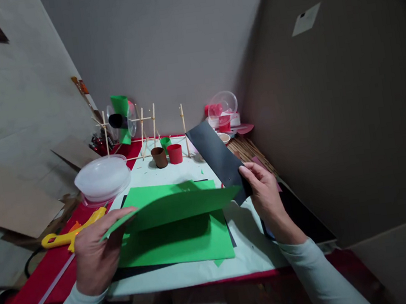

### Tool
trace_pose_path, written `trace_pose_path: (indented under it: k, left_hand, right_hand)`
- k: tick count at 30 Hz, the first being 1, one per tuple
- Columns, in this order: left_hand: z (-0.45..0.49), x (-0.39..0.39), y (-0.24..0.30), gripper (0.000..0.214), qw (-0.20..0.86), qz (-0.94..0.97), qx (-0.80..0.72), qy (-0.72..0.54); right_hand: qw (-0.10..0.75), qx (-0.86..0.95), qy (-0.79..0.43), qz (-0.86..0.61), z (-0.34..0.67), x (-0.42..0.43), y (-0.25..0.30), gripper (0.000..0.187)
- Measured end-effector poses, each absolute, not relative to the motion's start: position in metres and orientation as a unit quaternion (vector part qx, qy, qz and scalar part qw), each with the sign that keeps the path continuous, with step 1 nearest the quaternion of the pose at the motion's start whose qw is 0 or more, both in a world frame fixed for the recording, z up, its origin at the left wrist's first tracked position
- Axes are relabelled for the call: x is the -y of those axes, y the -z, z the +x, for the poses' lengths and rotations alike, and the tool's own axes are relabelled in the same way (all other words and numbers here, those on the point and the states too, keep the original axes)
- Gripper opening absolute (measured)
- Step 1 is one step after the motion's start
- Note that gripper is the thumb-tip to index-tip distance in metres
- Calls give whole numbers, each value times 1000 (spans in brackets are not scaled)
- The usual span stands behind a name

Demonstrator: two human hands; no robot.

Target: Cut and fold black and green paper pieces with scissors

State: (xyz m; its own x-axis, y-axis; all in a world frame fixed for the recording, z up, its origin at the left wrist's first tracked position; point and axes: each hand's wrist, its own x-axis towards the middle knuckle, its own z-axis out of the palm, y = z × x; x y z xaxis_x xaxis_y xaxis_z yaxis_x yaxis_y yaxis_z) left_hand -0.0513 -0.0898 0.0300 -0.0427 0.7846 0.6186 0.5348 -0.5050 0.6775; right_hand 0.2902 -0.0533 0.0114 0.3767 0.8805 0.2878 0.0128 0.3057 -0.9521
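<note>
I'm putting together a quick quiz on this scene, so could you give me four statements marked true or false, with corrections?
1. The left hand holds a green sheet. True.
2. The right hand is empty. False: it holds a black strip.
3. In the picture, the brown cup stands left of the red cup. True.
4. The yellow tool lies beyond the right hand. False: it is beside the left hand.

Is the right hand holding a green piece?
No, the right hand holds a black strip, while the left hand holds a green piece.
</note>
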Motion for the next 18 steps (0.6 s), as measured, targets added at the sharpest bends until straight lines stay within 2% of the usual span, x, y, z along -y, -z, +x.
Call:
trace_pose_path:
  k: [4, 12, 15, 18]
  left_hand:
    - [-40, 60, -49, 15, 106, 579, -528, -612]
    - [-22, -7, -95, 26, 147, 530, -467, -692]
    - [-23, -24, -106, 30, 114, 532, -457, -704]
    - [-30, -27, -116, 31, 34, 510, -454, -730]
  right_hand:
    - [706, 423, -305, -480, 299, 51, -22, 27]
    - [756, 400, -265, -446, 315, 42, -57, 26]
    - [751, 403, -282, -441, 317, 40, -61, 27]
    - [744, 405, -300, -438, 316, 39, -58, 27]
